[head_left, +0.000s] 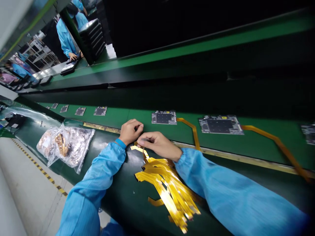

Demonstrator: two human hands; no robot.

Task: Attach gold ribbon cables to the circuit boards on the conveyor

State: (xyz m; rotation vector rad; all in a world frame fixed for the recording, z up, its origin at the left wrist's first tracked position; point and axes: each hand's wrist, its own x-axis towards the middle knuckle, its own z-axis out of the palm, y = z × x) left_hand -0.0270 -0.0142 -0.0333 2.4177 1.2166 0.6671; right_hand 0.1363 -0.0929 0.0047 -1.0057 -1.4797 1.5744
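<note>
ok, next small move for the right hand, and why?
I'd probably draw the strip pinched in the right hand clear of the golden pile: it runs down to the pile, and the nearest leftward board shows no strip, unlike the nearest rightward board.

Green worktop and strip bearing boards, ribbons and bags

In front of you, the dark green worktop (118,203) is carrying a loose, fanned heap of golden ribbon cables (167,183). To the left, clear plastic bags (71,144) are lying together on it, and farther left a dark bundle (15,121) is resting there. Beyond the pale edging (221,154), a long green strip (120,118) is bearing a spaced row of circuit boards (163,117), all lying flat. Two of them are trailing ribbons towards you, over to the edging. Another is sitting partly out of view at your right.
</note>
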